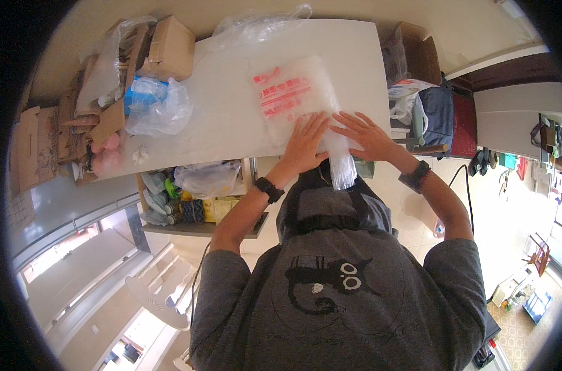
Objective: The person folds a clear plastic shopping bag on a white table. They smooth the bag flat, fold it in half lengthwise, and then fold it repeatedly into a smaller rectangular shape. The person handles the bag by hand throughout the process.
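Note:
A clear plastic bag with red printing lies flat on the white table before me. My left hand rests palm down on its lower part, fingers apart. On the other side, my right hand lies spread at the bag's right edge, fingertips on or close to the plastic. Between the hands a narrow folded strip of clear plastic runs down over the table's front edge towards my body. Whether it belongs to the printed bag, I cannot tell.
Cardboard boxes and flattened cardboard crowd the table's left end, beside a blue item in clear plastic. Crumpled clear film lies at the back edge. An open drawer full of packets juts out below left. An open carton stands right.

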